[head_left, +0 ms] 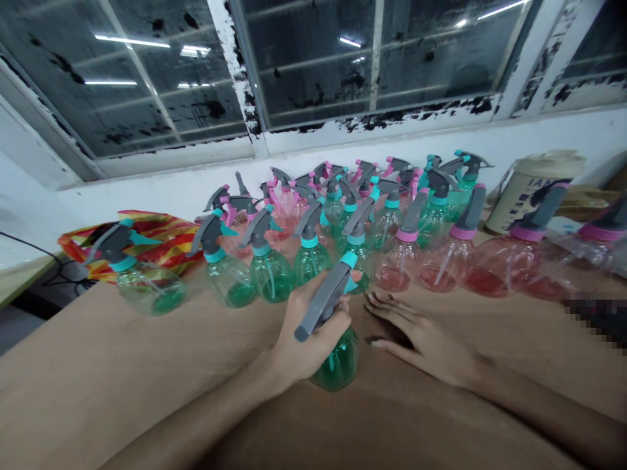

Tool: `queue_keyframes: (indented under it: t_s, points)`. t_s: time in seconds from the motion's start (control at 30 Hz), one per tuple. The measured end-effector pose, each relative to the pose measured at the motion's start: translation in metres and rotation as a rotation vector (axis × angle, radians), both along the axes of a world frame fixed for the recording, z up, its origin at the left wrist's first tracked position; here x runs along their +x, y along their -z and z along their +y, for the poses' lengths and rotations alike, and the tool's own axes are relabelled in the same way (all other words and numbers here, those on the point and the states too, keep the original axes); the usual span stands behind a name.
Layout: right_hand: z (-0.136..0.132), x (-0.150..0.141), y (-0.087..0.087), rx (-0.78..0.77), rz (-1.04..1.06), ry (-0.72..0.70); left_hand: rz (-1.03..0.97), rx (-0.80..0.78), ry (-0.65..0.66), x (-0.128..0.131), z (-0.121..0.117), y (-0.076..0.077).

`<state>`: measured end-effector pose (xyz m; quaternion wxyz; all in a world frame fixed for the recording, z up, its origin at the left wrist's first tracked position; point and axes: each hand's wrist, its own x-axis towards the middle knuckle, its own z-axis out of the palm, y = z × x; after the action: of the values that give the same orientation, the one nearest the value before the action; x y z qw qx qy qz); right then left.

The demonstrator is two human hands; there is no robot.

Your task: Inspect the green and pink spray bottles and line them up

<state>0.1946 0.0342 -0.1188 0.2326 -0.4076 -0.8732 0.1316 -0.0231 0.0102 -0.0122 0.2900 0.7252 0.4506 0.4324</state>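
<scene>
The left hand (309, 351) grips the green spray bottle (337, 371), roughly upright (nozzle (349, 260) facing away); the right hand (426, 336) lies open, palm down, just right of that bottle

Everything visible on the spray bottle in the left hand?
The spray bottle has a rounded, see-through green body that looks like plastic, deeper green low down, with a pale tube inside. Its grey sprayer head ends in a teal nozzle tip, aimed away from the wearer. The left hand grips it below the head, hiding the neck. It stands roughly upright, nearer the wearer than the bottle rows; whether its base touches the tabletop is unclear.
</scene>
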Motion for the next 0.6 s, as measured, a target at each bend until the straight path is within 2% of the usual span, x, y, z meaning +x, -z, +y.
queue_keyframes:
  t_s: [0.17,0.6]
  points:
    - [0.0,-0.001,0.0,-0.019,-0.017,0.018,0.034,0.039,-0.006,-0.002,0.002,0.003]
    - [-0.001,-0.001,0.001,-0.003,-0.001,0.018,0.1,0.131,0.001,-0.002,0.0,-0.007]
